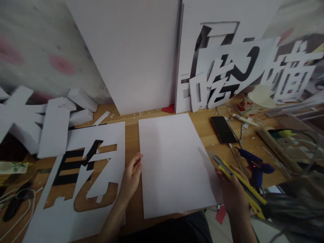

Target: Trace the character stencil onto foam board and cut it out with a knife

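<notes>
Both hands are sitting apart on opposite sides of a white sheet (174, 168). At its 9 o'clock edge the left hand (133, 170) is resting its fingertips, though I cannot tell whether it is pinching or only touching. At about 4 o'clock the right hand (234, 194) is gripping a yellow cutter (246, 189), its blade end pointing toward 10 o'clock, near the sheet's right edge. For steady handling, the left fingers should probably be lying flat and clear of the blade's line, and the right hand should be holding the tip off the surface whenever the sheet is shifting. Care near 6 o'clock seems wise, since the sheet is ending close to the near edge of the table (132, 135). It is lying flat between a cut-out sheet (58, 216) at 9 o'clock and a blue glue gun (257, 167) at 3 o'clock, looking plain, four-sided and straight-edged, showing no clear marks, with soft grey shading falling along its left side.
</notes>
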`<state>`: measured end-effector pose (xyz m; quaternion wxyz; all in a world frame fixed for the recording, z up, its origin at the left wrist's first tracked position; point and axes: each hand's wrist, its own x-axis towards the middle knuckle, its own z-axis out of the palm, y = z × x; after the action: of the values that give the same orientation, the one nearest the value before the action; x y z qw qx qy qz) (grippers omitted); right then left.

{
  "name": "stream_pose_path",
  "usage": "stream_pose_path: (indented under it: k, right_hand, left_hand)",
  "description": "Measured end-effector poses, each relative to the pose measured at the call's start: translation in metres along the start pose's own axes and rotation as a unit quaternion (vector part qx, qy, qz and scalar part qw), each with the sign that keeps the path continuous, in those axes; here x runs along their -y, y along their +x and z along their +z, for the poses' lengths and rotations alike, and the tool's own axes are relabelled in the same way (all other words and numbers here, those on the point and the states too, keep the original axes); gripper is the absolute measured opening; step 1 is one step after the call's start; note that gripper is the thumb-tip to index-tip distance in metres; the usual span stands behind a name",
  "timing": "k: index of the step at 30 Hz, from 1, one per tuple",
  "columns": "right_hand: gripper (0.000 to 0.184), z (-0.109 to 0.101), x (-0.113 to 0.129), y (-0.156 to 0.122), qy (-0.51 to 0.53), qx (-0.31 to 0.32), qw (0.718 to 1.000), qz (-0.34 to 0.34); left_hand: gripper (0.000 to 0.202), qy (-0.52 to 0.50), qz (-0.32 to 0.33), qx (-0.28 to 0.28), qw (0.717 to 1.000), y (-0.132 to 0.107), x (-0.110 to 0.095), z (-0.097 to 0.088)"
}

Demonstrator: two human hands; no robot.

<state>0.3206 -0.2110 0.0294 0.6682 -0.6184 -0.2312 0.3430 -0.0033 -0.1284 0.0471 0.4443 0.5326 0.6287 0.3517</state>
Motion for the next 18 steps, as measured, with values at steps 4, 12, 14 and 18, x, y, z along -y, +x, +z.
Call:
stream_pose_path:
  k: [4, 12, 14, 18]
  right_hand:
    - [0.030, 0.007, 0.015, -0.003, 0.034, -0.041, 0.997, -0.051]
    - [0.025, 0.031, 0.040, -0.018, -0.044, -0.032, 0.994, -0.096]
    - [0.029, 0.050, 0.046, -0.018, -0.040, 0.034, 0.995, -0.088]
    - [0.032, 0.107, 0.048, -0.021, -0.039, 0.155, 0.987, -0.031]
  left_hand:
    - [0.034, 0.032, 0.029, 0.015, 0.999, 0.001, 0.000, 0.010]
    - [0.031, 0.180, 0.140, -0.018, 0.974, 0.086, -0.041, 0.001]
    - [0.027, 0.220, 0.174, -0.034, 0.959, 0.126, -0.057, 0.008]
    - [0.022, 0.296, 0.213, -0.044, 0.930, 0.186, -0.070, 0.036]
